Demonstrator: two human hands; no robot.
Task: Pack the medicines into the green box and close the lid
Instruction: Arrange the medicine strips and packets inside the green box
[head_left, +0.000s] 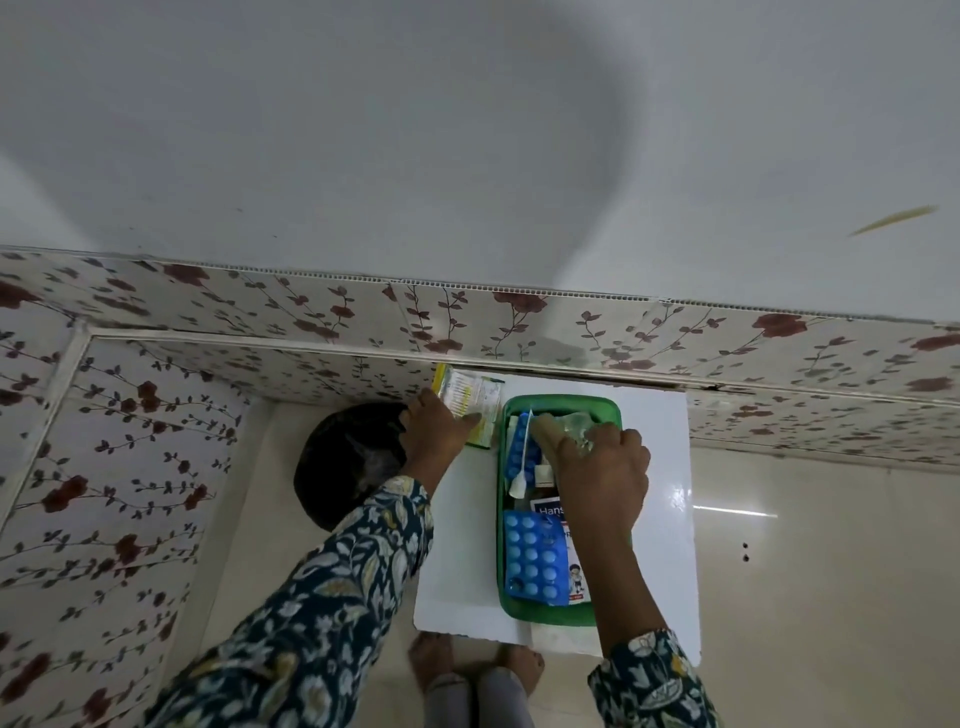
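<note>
The green box stands uncovered on a white board. Inside lie a blue blister pack, a white carton marked "Hans", a second blue strip and a white swab-like stick. My right hand reaches into the far end of the box, its fingers closed on a clear crinkly packet. My left hand rests on a yellow-and-white medicine packet lying left of the box by the wall. No lid shows.
A dark round object sits on the floor left of the board, partly under my left arm. A floral-patterned wall runs close behind the board. My feet stand at the board's near edge. Glossy beige floor spreads to the right.
</note>
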